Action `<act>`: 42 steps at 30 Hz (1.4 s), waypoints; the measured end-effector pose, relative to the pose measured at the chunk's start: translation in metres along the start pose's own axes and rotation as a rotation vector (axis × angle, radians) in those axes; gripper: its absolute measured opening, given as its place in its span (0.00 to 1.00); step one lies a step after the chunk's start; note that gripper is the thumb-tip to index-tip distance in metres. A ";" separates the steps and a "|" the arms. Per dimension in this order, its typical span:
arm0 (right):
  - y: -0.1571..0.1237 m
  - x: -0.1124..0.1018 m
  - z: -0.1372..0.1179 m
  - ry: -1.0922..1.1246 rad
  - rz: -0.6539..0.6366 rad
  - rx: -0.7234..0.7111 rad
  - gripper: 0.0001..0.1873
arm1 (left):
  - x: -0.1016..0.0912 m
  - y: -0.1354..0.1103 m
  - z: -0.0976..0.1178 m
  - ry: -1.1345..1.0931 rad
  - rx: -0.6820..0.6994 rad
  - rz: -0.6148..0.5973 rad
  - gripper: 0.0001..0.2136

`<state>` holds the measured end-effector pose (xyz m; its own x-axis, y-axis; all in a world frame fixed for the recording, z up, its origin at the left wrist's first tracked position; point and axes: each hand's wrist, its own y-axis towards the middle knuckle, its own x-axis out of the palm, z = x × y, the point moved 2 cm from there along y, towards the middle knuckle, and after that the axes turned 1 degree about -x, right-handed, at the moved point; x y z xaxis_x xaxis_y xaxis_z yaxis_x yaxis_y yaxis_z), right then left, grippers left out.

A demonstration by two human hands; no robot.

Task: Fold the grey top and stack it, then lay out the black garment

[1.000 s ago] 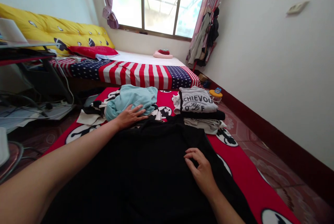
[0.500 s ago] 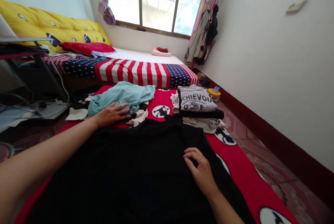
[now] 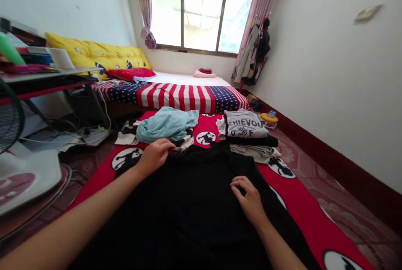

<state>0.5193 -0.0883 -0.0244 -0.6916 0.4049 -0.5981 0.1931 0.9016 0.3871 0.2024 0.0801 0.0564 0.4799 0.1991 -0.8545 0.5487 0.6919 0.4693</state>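
A black garment (image 3: 191, 203) lies spread out in front of me on a red cloth (image 3: 317, 219) with round black-and-white prints. My left hand (image 3: 154, 157) is closed at its upper left edge, fingers pinched on the fabric. On the right part of the garment rests my right hand (image 3: 249, 198), its fingers loosely bent and apart, gripping nothing. Just beyond my left hand is a crumpled light-blue garment (image 3: 166, 124) on other black and white clothes. A folded grey shirt (image 3: 245, 123) with lettering tops a stack of clothes at the back right.
A bed with a striped, starred cover (image 3: 176, 96) stands under the window. A desk (image 3: 47, 78), a stool (image 3: 61, 203) and part of a fan (image 3: 9, 115) are on the left. Clothes hang on a rack (image 3: 256, 52) by the right wall.
My left hand has moved off the light-blue garment to the black garment's upper edge and closed there. My right hand stays on the fabric. The view has tilted up and turned left.
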 end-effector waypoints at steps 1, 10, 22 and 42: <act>0.000 0.000 0.000 -0.016 0.002 -0.004 0.08 | 0.001 -0.016 0.014 -0.096 0.001 0.033 0.16; 0.002 0.003 -0.002 -0.213 0.015 -0.039 0.08 | 0.046 -0.080 0.024 -0.104 -0.211 0.059 0.16; 0.109 0.008 -0.016 -0.429 -0.107 -0.141 0.11 | 0.051 -0.080 0.030 0.150 -0.270 -0.064 0.21; 0.165 0.071 -0.054 -0.664 -0.625 0.051 0.08 | 0.052 -0.081 0.026 0.072 -0.283 -0.011 0.19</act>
<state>0.4646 0.0812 0.0353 -0.1404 -0.1692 -0.9755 -0.0406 0.9854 -0.1651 0.2009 0.0162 -0.0204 0.4195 0.2324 -0.8775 0.3356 0.8585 0.3878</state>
